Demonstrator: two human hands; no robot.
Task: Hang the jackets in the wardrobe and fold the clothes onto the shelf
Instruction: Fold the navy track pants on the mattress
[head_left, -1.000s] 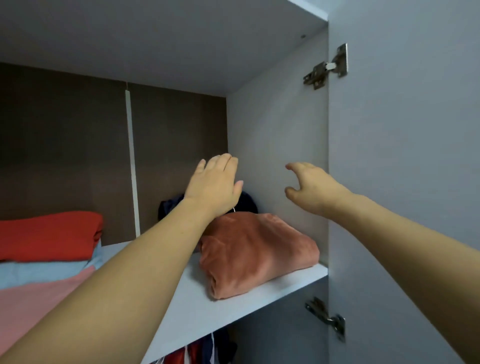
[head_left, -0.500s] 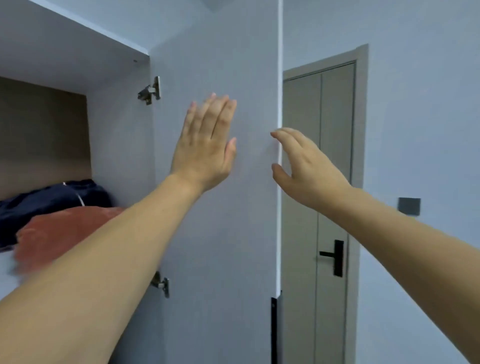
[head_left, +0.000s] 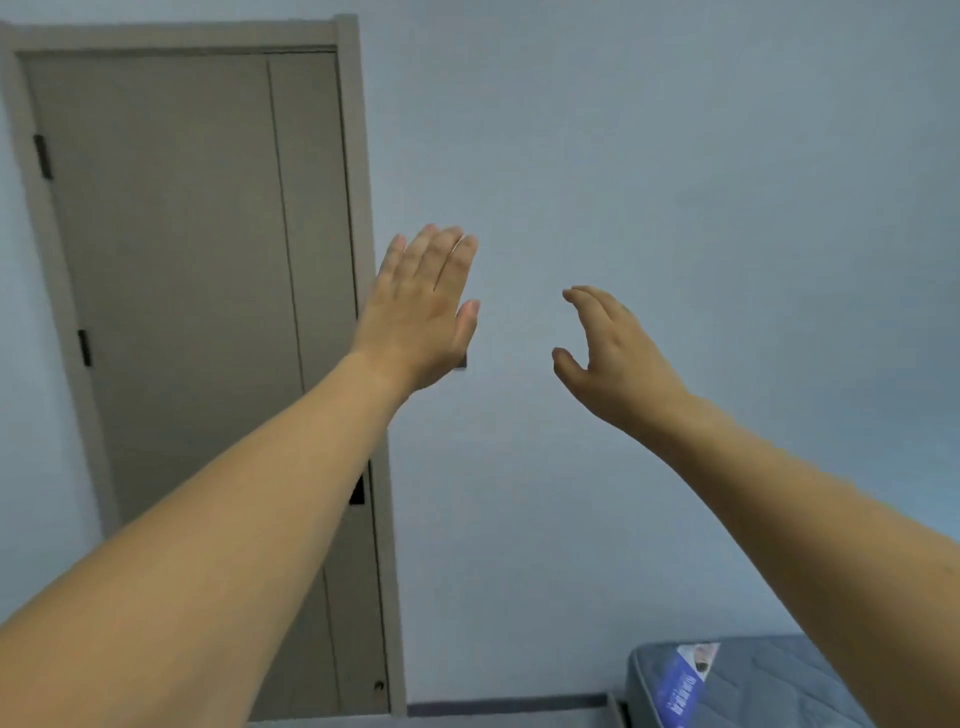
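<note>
Both arms are raised in front of a bare pale wall. My left hand (head_left: 423, 306) is held up flat with its fingers straight and together, holding nothing. My right hand (head_left: 613, 358) hangs in the air to its right, fingers loosely curved and thumb apart, also holding nothing. No wardrobe, shelf, jacket or folded clothes are in view.
A grey room door (head_left: 192, 322) in its frame fills the left side, shut, its dark handle partly hidden behind my left forearm. A grey-blue mattress (head_left: 753, 686) with a blue label lies at the bottom right corner. A dark skirting line runs along the wall's foot.
The view has swung right, away from the wardrobe shelf with the rust-coloured folded garment, past the wardrobe door, to the room door and wall. Both hands stay raised and hold nothing.
</note>
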